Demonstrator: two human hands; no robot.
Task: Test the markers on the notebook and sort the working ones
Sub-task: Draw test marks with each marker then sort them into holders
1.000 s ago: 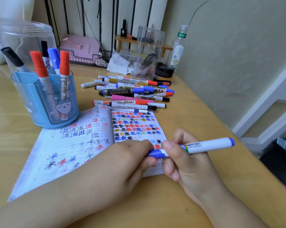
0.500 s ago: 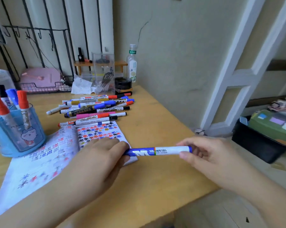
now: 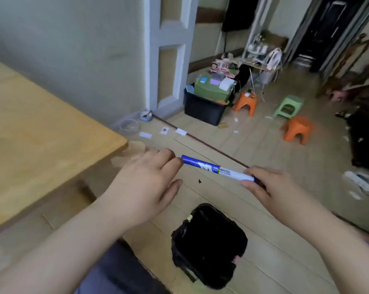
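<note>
A blue-capped white plastic marker (image 3: pixel 218 169) is held level above the floor, off the wooden tabletop (image 3: pixel 41 132), over a black-lined waste bin (image 3: pixel 209 245). The right hand (image 3: pixel 270 187) pinches its white end, hiding the tip; the left hand (image 3: pixel 145 183), fingers straight and relaxed, touches the cap's end, blurred

From my feed, both forearms are bare to the frame edge, no sleeves, and neither the left hand (image 3: pixel 145 183) nor the right hand (image 3: pixel 270 185) carries anything. At six o'clock, dark blue-grey trousers (image 3: pixel 115 270) cover my lap.
</note>
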